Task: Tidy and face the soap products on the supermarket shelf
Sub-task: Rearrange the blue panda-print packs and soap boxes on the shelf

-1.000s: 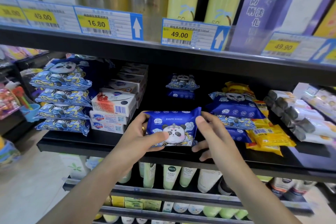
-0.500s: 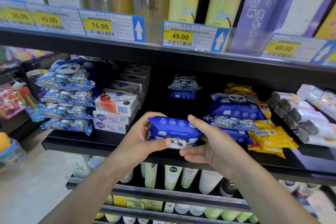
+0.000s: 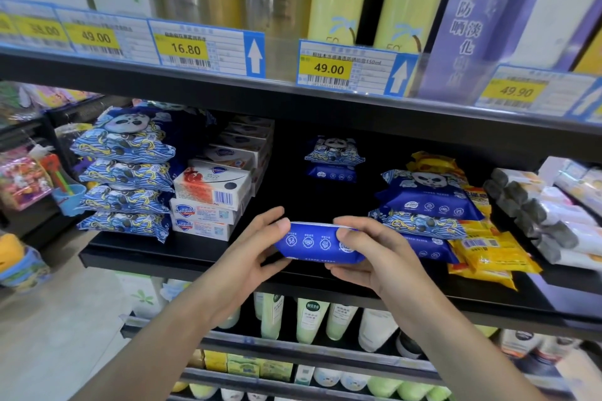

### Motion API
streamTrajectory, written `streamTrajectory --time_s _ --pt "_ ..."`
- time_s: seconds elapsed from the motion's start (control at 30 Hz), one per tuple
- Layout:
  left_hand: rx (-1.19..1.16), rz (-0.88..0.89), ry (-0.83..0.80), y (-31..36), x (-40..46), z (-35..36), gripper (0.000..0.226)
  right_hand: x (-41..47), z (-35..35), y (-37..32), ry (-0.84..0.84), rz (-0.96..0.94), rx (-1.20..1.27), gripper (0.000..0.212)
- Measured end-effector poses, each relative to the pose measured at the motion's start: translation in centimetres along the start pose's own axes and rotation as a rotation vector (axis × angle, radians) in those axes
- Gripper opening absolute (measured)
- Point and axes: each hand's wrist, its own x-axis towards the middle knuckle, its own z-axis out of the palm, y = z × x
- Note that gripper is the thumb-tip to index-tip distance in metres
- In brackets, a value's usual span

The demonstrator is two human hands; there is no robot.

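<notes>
Blue soft plastic pack with white icons (image 3: 321, 242): held level over the front edge of the black shelf (image 3: 136, 251), in the open gap between the white boxed soap bars (image 3: 208, 202) and the stack of blue panda packs (image 3: 426, 202). Pinched at its left end by the left hand (image 3: 247, 257), thumb on top and fingers beneath, and at its right end by the right hand (image 3: 374, 257), likewise curled round it. Probably light, pliable and a little slick, so best taken at both short ends and set down flat.

A supermarket aisle — black shelves (image 3: 195, 257) of stacked packs, yellow price tags (image 3: 327, 68) along the edge.
</notes>
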Motion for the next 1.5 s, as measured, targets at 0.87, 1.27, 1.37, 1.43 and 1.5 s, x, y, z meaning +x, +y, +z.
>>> streamTrajectory --time_s 0.87,1.27,1.37,1.43,1.5 --pt "0.185 -0.106 -0.036 1.3 -0.1 0.8 0.040 -1.1 -0.8 2.0 -0.198 -0.335 -0.193 0.094" --pt "0.260 0.188 0.012 0.9 -0.3 0.9 0.044 -0.8 -0.9 0.4 0.076 -0.094 -0.147 0.059" --pt "0.246 0.240 -0.005 0.7 -0.3 0.9 0.047 -0.9 -0.8 -0.6 0.068 0.046 -0.136 0.048" --pt "0.259 0.272 -0.001 0.6 -0.3 0.9 0.048 -0.7 -0.8 -0.9 0.054 0.102 -0.121 0.053" --pt "0.287 0.298 -0.010 0.5 -0.2 1.0 0.049 -0.3 -0.9 -0.8 0.024 0.150 -0.031 0.059"
